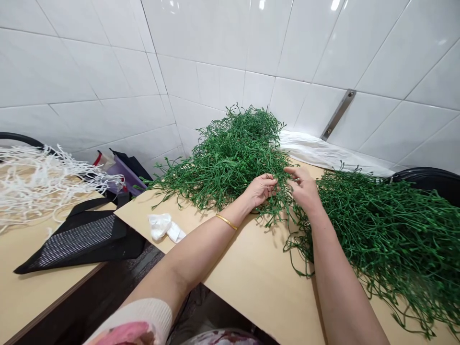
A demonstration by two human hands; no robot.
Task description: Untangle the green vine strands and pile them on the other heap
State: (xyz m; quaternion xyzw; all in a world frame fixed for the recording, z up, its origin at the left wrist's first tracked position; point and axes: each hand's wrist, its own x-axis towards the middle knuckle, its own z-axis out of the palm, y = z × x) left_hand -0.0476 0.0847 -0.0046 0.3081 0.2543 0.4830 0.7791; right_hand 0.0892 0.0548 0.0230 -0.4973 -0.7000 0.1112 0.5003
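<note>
Head view: green artificial stems (281, 195) are pinched by the left hand (261, 190); whether any are gripped by the right hand (304, 189) cannot be told.

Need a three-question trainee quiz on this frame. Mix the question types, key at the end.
1. Which arm wears the gold-coloured bangle?
2. True or false: the white strands lie at the right edge of the view.
3. Fill in the colour: the left hand pinches at ____ strands.

Key:
1. The left arm.
2. False; the white strands lie at the left.
3. Green; it is at the green strands.
</note>
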